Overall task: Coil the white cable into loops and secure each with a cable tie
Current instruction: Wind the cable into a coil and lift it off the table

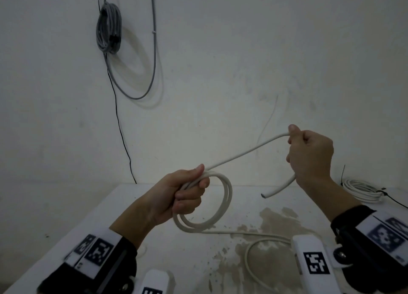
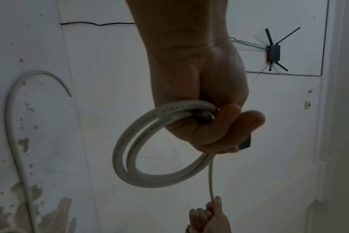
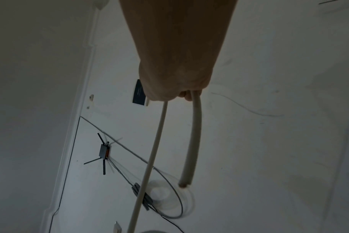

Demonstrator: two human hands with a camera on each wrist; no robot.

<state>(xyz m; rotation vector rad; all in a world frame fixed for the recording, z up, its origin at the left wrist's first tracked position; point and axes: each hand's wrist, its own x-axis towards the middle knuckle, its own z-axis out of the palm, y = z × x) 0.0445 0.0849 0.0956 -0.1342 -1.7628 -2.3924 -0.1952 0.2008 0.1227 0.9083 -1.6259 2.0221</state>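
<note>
My left hand [image 1: 187, 194] grips a small coil of white cable [image 1: 223, 207] of two or three loops, held above the white table [image 1: 154, 238]. From that fist a straight run of cable [image 1: 242, 154] rises to my right hand [image 1: 309, 154], which holds it in a closed fist up and to the right. The cut free end [image 1: 263, 196] hangs below the right hand. In the left wrist view the coil [image 2: 130, 157] hangs from the left hand [image 2: 209, 126], with the right hand [image 2: 209, 216] below. The right wrist view shows the right hand [image 3: 175, 85] with the cable's cut end [image 3: 184, 184].
A tied white cable bundle [image 1: 362, 189] with a black cable tie lies at the table's right. More loose white cable [image 1: 254, 249] curves over the stained tabletop. A grey cable coil [image 1: 109, 28] hangs on the wall. A router [image 2: 272, 52] is mounted on the wall.
</note>
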